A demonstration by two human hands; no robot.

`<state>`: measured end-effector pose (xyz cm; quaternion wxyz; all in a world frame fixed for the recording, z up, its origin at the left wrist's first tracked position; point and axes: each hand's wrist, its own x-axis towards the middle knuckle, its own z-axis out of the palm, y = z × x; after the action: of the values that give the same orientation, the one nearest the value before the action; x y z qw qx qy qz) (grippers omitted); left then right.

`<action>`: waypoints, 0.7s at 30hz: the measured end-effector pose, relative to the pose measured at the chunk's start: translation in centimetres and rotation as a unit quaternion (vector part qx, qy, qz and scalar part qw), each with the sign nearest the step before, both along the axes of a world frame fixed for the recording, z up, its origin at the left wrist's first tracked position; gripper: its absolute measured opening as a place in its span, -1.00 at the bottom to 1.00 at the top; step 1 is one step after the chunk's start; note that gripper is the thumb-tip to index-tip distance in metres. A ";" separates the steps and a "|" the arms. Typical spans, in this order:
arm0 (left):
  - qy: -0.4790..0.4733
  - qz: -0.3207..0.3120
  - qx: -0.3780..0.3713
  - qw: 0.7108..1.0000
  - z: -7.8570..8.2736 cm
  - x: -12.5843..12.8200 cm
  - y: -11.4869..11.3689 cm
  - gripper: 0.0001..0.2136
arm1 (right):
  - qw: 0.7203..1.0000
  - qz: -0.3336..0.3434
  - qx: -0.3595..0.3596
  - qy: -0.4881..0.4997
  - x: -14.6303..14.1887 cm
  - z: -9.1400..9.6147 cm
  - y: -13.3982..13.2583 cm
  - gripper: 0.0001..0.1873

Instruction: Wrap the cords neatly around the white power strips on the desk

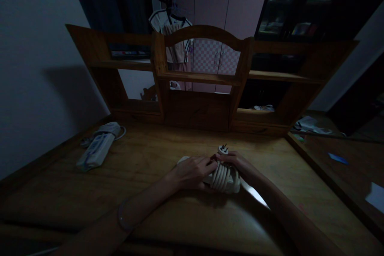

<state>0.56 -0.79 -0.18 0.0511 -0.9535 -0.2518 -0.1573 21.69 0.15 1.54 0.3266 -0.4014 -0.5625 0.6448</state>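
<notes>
Light: dim, detail limited.

Work surface: wooden desk (168, 224) with a wooden hutch (198, 108) standing along its far edge.

Left hand (193, 172): lies palm-down over the left end of a white power strip (232, 186) near the desk's centre. The fingers curl onto the strip and clasp it. There is a thin bracelet (121, 216) on the wrist.

Right hand (240, 165): comes in from the right side of the same strip, just beside the left hand, fingertips nearly meeting it. The fingers close on the white cord (222, 176) at its free end. How tight the pinch is cannot be told in this light.

Cord: wound in several parallel turns around the body of the power strip, packed side by side. The plug (223, 149) stands above the bundle between the two hands, prongs pointing up and away.

Power strip: rests on the desk, roughly mid-width, nearer the person than the hutch.

Other items:
- second power strip (96, 150), white, its own cord coiled at the far end, lying at the left of the desk, well apart from the hands.
- blue slip (337, 158) and white sheet (375, 196) on the adjoining surface to the right.
- clothes on a hanger (172, 20) behind the hutch.
</notes>
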 end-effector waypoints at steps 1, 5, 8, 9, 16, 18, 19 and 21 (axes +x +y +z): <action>-0.001 -0.001 0.002 1.000 -0.1 0.0 0.1 -0.41 | 1.000 -0.004 0.003 -0.003 0.0 -0.1 0.0 -0.61; -0.002 0.006 0.020 1.000 -0.4 -0.1 0.2 -0.40 | 0.999 -0.030 0.004 -0.019 -0.3 -0.3 0.0 -0.61; -0.004 0.002 0.032 0.999 -0.4 0.0 0.2 -0.40 | 0.998 -0.037 0.011 -0.040 -0.2 -0.2 0.1 -0.61; -0.005 0.000 0.036 0.999 -0.3 0.1 0.1 -0.39 | 0.998 -0.038 0.011 -0.050 -0.2 0.0 0.0 -0.61; -0.030 -0.020 0.047 0.998 -0.1 0.3 -0.2 -0.41 | 0.992 -0.052 0.014 -0.113 0.3 1.2 -0.2 -0.56; -0.025 -0.016 0.046 0.998 -0.1 0.3 -0.2 -0.40 | 0.991 -0.055 0.008 -0.124 0.3 1.2 -0.3 -0.53; -0.021 -0.012 0.045 0.999 -0.2 0.3 -0.2 -0.41 | 0.992 -0.052 0.004 -0.119 0.3 1.1 -0.3 -0.53; -0.011 -0.004 0.044 0.999 -0.2 0.2 -0.1 -0.44 | 0.995 -0.033 -0.007 -0.091 0.3 0.9 -0.3 -0.53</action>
<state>0.79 -0.90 -0.41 0.0895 -0.9495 -0.2417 -0.1789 21.96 -0.18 2.48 0.2927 -0.4789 -0.5715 0.5986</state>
